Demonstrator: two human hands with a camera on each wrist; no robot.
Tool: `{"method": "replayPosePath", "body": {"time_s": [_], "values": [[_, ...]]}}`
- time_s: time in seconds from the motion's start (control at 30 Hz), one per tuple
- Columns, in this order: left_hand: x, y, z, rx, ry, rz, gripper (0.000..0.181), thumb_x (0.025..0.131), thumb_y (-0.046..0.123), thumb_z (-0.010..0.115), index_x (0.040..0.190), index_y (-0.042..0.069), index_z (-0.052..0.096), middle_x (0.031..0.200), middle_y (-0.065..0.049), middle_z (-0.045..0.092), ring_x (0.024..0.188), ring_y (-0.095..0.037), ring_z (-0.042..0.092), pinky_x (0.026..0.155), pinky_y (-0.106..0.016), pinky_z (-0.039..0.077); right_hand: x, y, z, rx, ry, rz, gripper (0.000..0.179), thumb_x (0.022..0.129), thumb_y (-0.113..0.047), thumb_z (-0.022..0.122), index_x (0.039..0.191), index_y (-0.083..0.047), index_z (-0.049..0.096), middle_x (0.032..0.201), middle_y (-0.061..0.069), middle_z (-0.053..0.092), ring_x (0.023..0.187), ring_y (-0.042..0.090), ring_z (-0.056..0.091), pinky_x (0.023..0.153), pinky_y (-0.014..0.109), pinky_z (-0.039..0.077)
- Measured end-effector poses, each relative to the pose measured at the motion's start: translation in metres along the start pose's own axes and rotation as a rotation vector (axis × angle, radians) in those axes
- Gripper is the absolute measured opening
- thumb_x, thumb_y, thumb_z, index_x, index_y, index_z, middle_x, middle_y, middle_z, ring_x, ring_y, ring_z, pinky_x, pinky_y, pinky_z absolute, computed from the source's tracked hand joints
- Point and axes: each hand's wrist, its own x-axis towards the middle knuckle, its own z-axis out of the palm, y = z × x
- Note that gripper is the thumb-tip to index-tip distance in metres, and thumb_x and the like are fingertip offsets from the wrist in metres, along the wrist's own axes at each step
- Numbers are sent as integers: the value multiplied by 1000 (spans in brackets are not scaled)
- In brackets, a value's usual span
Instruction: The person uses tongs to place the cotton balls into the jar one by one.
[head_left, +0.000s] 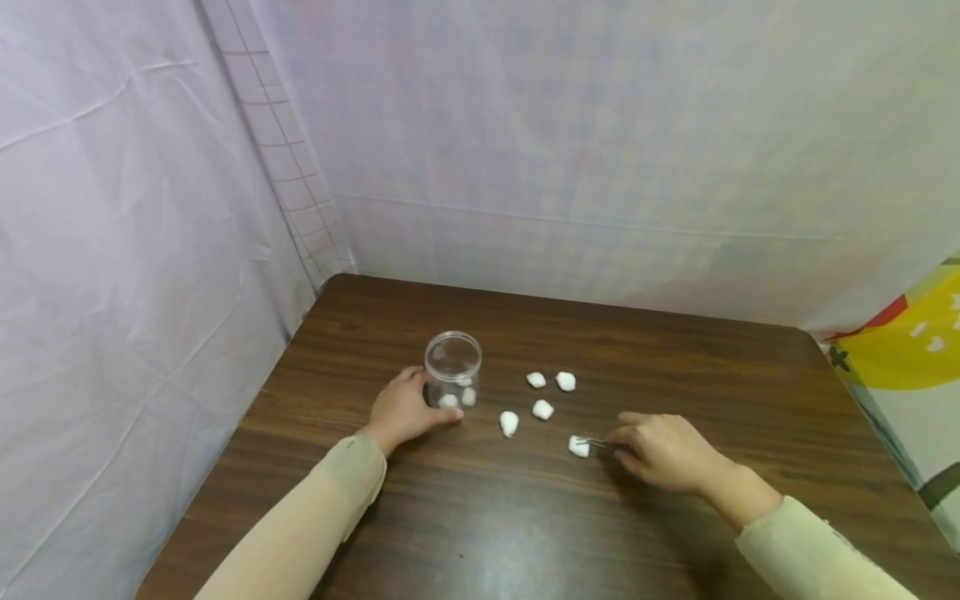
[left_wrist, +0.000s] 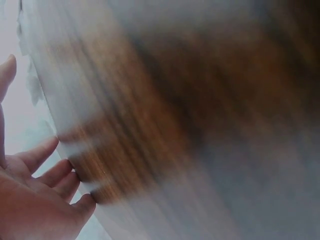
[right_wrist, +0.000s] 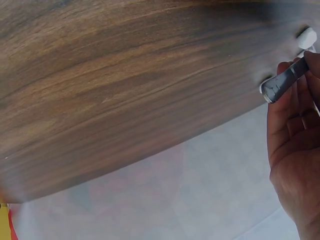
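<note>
My left hand (head_left: 405, 410) holds a clear plastic jar (head_left: 453, 358) from its left side, thumb across the front and fingers toward the back. The jar stands upright and lidless with a few cotton balls (head_left: 468, 397) at its bottom. In my right hand (head_left: 667, 450) I pinch metal tweezers (right_wrist: 285, 84), whose tips meet a cotton ball (head_left: 578, 447) on the table; whether they grip it I cannot tell. Several more cotton balls (head_left: 542, 409) lie loose between the jar and the tweezers. The left wrist view shows the left hand (left_wrist: 40, 195) at its edge, the jar indistinct.
Everything stands on a dark brown wooden table (head_left: 480, 500) with rounded corners. Pale cloth (head_left: 600, 150) hangs behind it and another sheet (head_left: 135, 292) along the left. A yellow patterned item (head_left: 915, 350) shows beyond the right edge.
</note>
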Motion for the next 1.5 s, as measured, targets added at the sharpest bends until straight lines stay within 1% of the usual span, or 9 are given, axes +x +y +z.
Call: {"method": "replayPosePath", "body": {"time_s": [0.23, 0.47, 0.63, 0.77, 0.9, 1.03, 1.17, 1.33, 1.5], "values": [[0, -1, 0, -2, -1, -6, 88, 62, 65, 72, 131, 15, 52, 135, -8, 44, 121, -28, 42, 96, -47, 35, 0, 0, 3, -1, 10, -8, 16, 72, -23, 73, 88, -19, 72, 88, -7, 58, 57, 4, 51, 46, 30, 47], [0, 0, 0, 3, -6, -7, 88, 61, 66, 71, 131, 16, 52, 135, -8, 45, 120, -27, 42, 96, -46, 35, 0, 1, 5, 2, 9, -16, 17, 73, -23, 72, 89, -17, 72, 93, -1, 62, 63, 13, 60, 51, 33, 50], [1, -1, 0, 9, -5, -4, 88, 61, 67, 71, 131, 16, 51, 135, -7, 45, 121, -26, 42, 97, -46, 35, 1, 1, 6, -7, 18, -17, 16, 73, -22, 72, 88, -17, 73, 95, 4, 64, 65, 17, 62, 51, 35, 51], [2, -2, 0, 11, -8, -7, 89, 61, 67, 70, 132, 17, 51, 135, -7, 44, 121, -26, 41, 97, -45, 35, 2, 0, 7, -26, 39, -20, 16, 73, -23, 72, 87, -18, 73, 95, 4, 64, 64, 17, 62, 50, 35, 50], [2, -2, 1, 16, -11, -10, 88, 62, 67, 71, 132, 17, 51, 136, -7, 44, 122, -27, 41, 97, -46, 35, 3, 0, 7, -40, 60, -16, 15, 72, -25, 72, 86, -20, 73, 93, -1, 63, 60, 12, 59, 47, 32, 49], [2, -1, 0, 14, -4, -4, 88, 62, 66, 72, 131, 16, 51, 135, -8, 45, 121, -28, 41, 96, -47, 35, 7, 0, 4, -39, 63, -13, 14, 72, -26, 71, 86, -22, 73, 85, -10, 56, 52, 2, 46, 41, 27, 42], [1, 1, 0, 10, 1, 1, 87, 62, 64, 72, 131, 15, 52, 135, -8, 45, 121, -28, 42, 96, -47, 35, 12, 2, -1, -32, 75, -22, 15, 72, -24, 70, 86, -22, 73, 76, -14, 47, 48, -1, 35, 38, 22, 35], [1, 1, -1, 17, 6, -2, 88, 62, 65, 72, 131, 14, 52, 134, -8, 45, 120, -28, 43, 96, -46, 36, 24, 3, -10, -7, 95, -34, 14, 74, -20, 70, 87, -20, 73, 74, -14, 46, 48, -2, 34, 39, 19, 33], [1, -1, 1, 24, 8, 0, 89, 62, 66, 71, 131, 13, 52, 134, -8, 45, 120, -28, 43, 96, -46, 36, 46, 3, -22, -7, 109, -57, 13, 76, -20, 69, 88, -20, 73, 73, -14, 45, 48, -2, 35, 38, 19, 30]]}}
